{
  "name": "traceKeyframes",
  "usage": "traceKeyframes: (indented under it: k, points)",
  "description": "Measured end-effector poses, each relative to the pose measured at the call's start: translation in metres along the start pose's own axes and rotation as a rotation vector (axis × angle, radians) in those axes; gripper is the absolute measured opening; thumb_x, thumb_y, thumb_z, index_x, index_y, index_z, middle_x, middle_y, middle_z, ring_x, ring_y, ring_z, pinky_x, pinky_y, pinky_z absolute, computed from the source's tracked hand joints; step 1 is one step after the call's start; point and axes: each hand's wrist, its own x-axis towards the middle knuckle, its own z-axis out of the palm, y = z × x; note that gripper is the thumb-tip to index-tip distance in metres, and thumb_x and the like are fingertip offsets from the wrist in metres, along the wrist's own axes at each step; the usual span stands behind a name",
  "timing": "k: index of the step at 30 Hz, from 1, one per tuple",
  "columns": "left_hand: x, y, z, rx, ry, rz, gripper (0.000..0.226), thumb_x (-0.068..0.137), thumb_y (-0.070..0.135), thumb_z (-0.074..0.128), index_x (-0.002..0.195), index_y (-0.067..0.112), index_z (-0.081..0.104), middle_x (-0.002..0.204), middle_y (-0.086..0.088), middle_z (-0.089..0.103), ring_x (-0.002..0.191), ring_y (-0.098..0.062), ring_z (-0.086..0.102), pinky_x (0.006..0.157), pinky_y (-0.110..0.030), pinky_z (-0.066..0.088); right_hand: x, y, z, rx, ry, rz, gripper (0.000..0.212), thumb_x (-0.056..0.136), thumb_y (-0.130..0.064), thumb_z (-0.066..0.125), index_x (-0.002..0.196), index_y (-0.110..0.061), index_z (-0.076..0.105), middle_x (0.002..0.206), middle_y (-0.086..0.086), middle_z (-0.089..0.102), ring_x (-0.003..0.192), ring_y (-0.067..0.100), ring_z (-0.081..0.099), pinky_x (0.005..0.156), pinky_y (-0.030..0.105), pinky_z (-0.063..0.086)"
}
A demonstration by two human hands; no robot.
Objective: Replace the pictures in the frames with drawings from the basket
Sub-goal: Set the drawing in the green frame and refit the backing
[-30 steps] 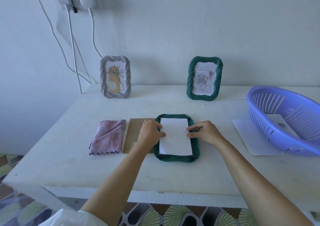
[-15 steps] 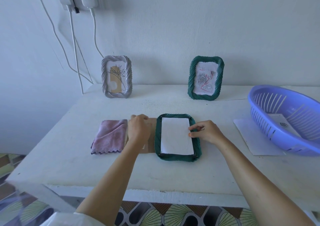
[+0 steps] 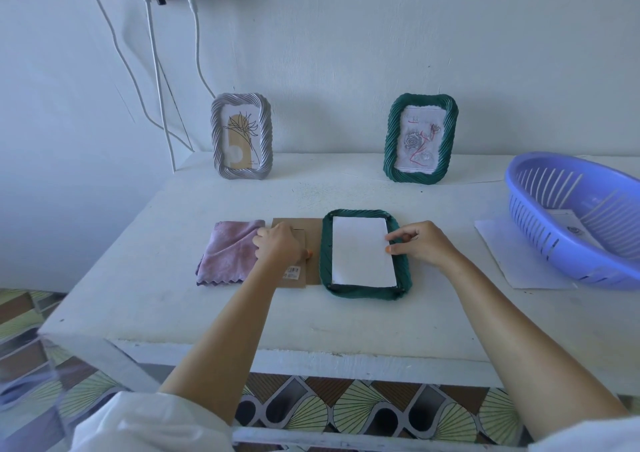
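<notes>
- White table (image 3: 346,320) against a pale wall fills the middle of the picture.
- Left of centre, the left hand (image 3: 278,246) rests curled on the brown backing board (image 3: 313,240), fingers together over its edge.
- Just right lies the face-down green frame (image 3: 363,292), long axis running away from us, paper inside.
- Right hand (image 3: 417,242) pins that paper, fingertips together.
- Far right, the basket (image 3: 540,240) holds a drawing.
</notes>
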Motion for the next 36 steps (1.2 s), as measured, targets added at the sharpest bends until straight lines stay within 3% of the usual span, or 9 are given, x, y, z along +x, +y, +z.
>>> traceKeyframes:
  k: [9,21,29,36]
  points:
    - [0.0,0.0,-0.005,-0.116,-0.031,-0.075,0.074,0.071,0.03,0.079,0.134,0.03,0.041,0.141,-0.017,0.028,0.131,-0.033,0.028,0.107,-0.04,0.027,0.0,0.0,0.0,0.006,-0.009,0.004,0.027,0.07,-0.015,0.079,0.097,-0.013,0.074,0.065,-0.003,0.042,0.064,0.011,0.041,0.06,0.021,0.031]
    - [0.002,-0.004,-0.016,-0.193,-0.042,-0.05,0.072,0.064,0.032,0.082,0.128,0.03,0.05,0.135,-0.016,0.036,0.125,-0.035,0.034,0.104,-0.04,0.035,0.001,-0.001,-0.002,0.01,-0.021,0.01,0.028,0.071,-0.015,0.079,0.098,-0.012,0.074,0.063,-0.005,0.04,0.061,0.008,0.04,0.057,0.02,0.03]
    - [0.001,0.0,-0.022,-0.202,0.066,-0.076,0.07,0.065,0.027,0.078,0.129,0.027,0.05,0.132,-0.015,0.04,0.123,-0.037,0.035,0.1,-0.039,0.035,0.001,-0.002,-0.003,0.0,-0.028,0.019,0.026,0.071,-0.015,0.079,0.097,-0.014,0.074,0.063,-0.005,0.041,0.061,0.006,0.041,0.057,0.019,0.031]
    - [-0.004,0.009,-0.029,-0.326,0.139,-0.062,0.071,0.059,0.033,0.079,0.126,0.03,0.053,0.132,-0.011,0.045,0.122,-0.033,0.04,0.097,-0.037,0.038,-0.002,-0.004,-0.003,0.041,-0.015,0.024,0.022,0.074,-0.017,0.076,0.095,-0.013,0.073,0.061,-0.006,0.039,0.06,0.006,0.04,0.057,0.018,0.031]
